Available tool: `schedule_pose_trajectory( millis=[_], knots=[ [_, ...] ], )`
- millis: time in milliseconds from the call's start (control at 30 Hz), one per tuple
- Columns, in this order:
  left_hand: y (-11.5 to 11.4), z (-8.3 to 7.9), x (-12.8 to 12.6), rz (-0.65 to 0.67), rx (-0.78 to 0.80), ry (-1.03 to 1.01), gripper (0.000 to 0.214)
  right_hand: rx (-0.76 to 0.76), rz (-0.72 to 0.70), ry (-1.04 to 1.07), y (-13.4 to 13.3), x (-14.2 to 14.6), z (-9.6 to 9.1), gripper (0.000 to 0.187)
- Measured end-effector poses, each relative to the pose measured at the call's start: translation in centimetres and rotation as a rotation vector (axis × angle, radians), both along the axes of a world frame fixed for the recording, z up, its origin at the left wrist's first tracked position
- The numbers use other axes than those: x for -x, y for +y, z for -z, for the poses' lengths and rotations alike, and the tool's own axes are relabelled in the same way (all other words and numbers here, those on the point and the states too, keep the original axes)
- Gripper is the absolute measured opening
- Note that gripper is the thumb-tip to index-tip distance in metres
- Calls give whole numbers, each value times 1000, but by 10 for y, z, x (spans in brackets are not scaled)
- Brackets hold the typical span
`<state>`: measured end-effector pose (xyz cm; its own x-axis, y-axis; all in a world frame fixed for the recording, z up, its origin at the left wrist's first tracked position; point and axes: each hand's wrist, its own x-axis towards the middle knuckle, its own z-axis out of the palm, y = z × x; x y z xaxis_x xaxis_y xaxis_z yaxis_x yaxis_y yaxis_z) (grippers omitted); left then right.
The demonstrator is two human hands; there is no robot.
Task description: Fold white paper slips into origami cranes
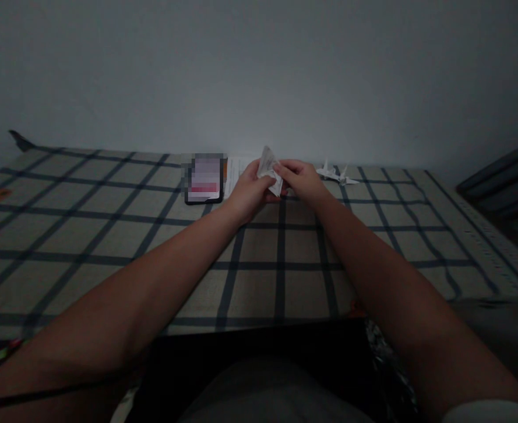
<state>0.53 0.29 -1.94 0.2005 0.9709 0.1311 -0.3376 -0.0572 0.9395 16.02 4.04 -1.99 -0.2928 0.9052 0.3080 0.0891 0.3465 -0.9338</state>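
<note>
Both my arms reach forward over a checked cloth [109,229]. My left hand [249,191] and my right hand [300,179] meet in the middle and pinch a small folded piece of white paper [269,164] between their fingers, holding it a little above the cloth. The fingers of both hands are closed on the paper. Just behind the hands lies a flat white sheet [239,171] on the cloth.
A phone [204,179] with a lit screen lies left of my hands. Two small folded white paper figures [335,173] stand to the right. A plain wall rises behind the cloth. A dark edge [497,176] runs along the far right.
</note>
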Motion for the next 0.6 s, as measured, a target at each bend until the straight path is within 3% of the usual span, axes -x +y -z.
schedule_pose_trajectory(
  millis=[600],
  knots=[
    [-2, -1, 2, -41, 30, -20, 73, -20, 86, -47, -1, 0, 1, 42]
  ],
)
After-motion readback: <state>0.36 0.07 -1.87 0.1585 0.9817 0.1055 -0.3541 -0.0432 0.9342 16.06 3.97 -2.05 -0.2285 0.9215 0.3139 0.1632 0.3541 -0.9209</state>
